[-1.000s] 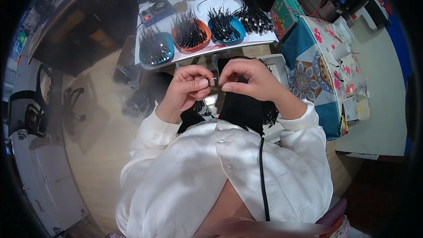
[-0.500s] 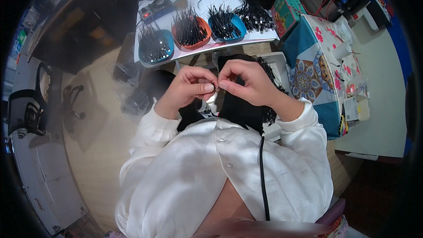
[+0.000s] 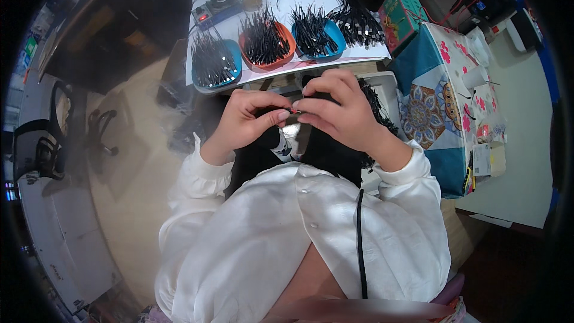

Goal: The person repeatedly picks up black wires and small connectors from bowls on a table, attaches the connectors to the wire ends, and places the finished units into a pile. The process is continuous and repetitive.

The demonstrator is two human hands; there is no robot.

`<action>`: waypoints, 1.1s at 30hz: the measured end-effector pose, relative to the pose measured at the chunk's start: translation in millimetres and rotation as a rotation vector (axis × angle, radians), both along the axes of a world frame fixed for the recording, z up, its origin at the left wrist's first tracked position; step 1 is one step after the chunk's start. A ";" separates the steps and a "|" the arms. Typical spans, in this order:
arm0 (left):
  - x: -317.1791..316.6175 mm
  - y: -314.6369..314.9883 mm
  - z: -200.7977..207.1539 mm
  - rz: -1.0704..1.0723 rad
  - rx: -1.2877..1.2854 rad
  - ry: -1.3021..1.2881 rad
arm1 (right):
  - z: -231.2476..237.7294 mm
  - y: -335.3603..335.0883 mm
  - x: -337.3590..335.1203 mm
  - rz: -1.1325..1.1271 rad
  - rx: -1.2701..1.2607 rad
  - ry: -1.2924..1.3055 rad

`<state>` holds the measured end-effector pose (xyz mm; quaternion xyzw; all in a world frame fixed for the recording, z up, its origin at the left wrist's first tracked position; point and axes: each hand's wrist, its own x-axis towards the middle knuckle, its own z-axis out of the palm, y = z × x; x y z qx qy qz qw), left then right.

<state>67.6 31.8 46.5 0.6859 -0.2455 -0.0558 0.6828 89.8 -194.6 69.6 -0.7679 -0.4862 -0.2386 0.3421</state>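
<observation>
Over my lap, my left hand (image 3: 242, 118) is closed, its thumb and index finger pinching a small dark piece with a bit of red (image 3: 292, 110), probably a thin wire end. My right hand (image 3: 344, 110) meets it from the other side, fingertips closed at the same piece; its other fingers curl loosely above. Most of the piece is hidden by the fingertips. Beyond my hands, black cables with light metal ends fill a left blue tray (image 3: 236, 54), an orange tray (image 3: 289, 39) and a right blue tray (image 3: 336, 34). More black cables (image 3: 359, 24) lie beside them.
The trays stand along the near edge of a white-topped table (image 3: 254, 78). A device with a red light (image 3: 203, 17) sits behind them. At right are a green box (image 3: 403, 18) and a patterned cloth (image 3: 424, 110). A white bin with black cables (image 3: 382, 98) stands below.
My right hand's fingers have spread and shifted slightly, and the small piece now shows red between the fingertips. The whole view has moved a little, with the table sitting slightly farther right.
</observation>
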 end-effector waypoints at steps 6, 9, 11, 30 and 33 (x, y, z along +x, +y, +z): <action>16.4 4.4 12.8 0.133 0.243 -0.172 | -14.3 17.5 20.5 -0.105 0.051 -0.194; 41.0 18.6 27.3 0.203 0.401 -0.324 | -21.6 15.4 35.9 -0.126 0.075 -0.038; 72.5 35.4 38.6 0.321 0.530 -0.462 | -33.1 14.3 48.8 -0.141 0.176 0.080; 370.3 62.8 -55.5 0.185 1.514 -0.647 | -145.5 31.9 82.2 0.103 0.173 0.621; 375.9 60.8 -58.2 0.192 1.537 -0.662 | -146.0 30.2 81.5 0.118 0.177 0.627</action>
